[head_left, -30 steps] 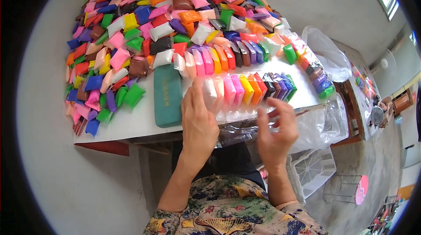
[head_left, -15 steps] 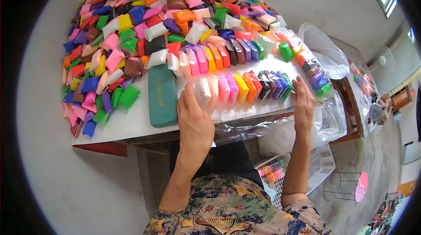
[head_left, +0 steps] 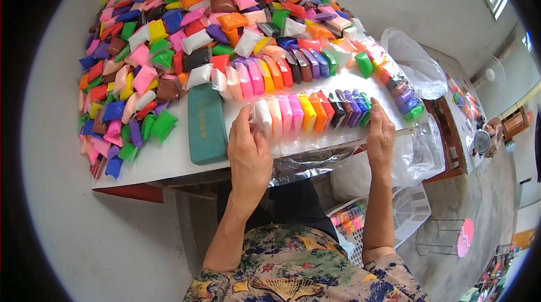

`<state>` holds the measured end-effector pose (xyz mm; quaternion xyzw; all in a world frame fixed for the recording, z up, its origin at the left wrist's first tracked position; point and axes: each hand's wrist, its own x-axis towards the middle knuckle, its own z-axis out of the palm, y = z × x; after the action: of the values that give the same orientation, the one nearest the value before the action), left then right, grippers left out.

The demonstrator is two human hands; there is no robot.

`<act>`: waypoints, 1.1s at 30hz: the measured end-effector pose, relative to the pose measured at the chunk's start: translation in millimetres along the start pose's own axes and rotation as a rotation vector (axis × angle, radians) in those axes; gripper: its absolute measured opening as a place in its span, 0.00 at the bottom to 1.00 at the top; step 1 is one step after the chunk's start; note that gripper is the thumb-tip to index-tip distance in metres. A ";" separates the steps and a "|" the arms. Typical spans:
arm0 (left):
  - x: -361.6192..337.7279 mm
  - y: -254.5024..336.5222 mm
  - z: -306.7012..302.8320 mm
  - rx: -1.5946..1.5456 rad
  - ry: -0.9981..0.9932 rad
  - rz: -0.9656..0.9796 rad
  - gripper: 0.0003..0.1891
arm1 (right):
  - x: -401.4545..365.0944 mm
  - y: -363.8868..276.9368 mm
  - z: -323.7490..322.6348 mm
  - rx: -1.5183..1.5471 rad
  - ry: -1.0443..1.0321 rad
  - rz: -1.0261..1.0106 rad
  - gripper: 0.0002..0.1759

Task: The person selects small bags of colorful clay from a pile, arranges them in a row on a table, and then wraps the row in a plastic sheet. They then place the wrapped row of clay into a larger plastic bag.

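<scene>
A row of colored packets (head_left: 307,113) stands on edge near the table's front, running from white at the left to green at the right, with clear film about it. My left hand (head_left: 248,147) is at the white end, fingers pointing up and slightly apart. At the green end, my right hand (head_left: 381,130) has its fingers extended against the row. The two hands flank the row without fingers wrapped round it. Behind it stands a second row of packets (head_left: 276,72). A green box (head_left: 206,124) lies just left of my left hand.
A large heap of colored packets (head_left: 169,37) covers the back and left of the table (head_left: 141,172). More packets (head_left: 403,96) line the right side, beside clear plastic bags (head_left: 417,65). Below are a white basket (head_left: 411,212) and a pink-topped stool (head_left: 464,238).
My right hand has moved left and inward, closer to the green end of the row. The row looks slightly more compact. My left hand has barely moved.
</scene>
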<state>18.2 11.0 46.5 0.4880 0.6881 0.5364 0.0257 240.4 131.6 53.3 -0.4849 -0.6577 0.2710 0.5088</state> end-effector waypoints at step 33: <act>30.7 58.4 -30.3 0.404 -0.232 0.479 0.44 | 54.2 -42.7 -22.2 -0.198 -0.483 -0.448 0.31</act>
<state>22.8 7.9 119.0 0.6890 0.6386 0.3209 -0.1202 245.0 161.8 119.1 -0.2972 -0.8725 0.1943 0.3356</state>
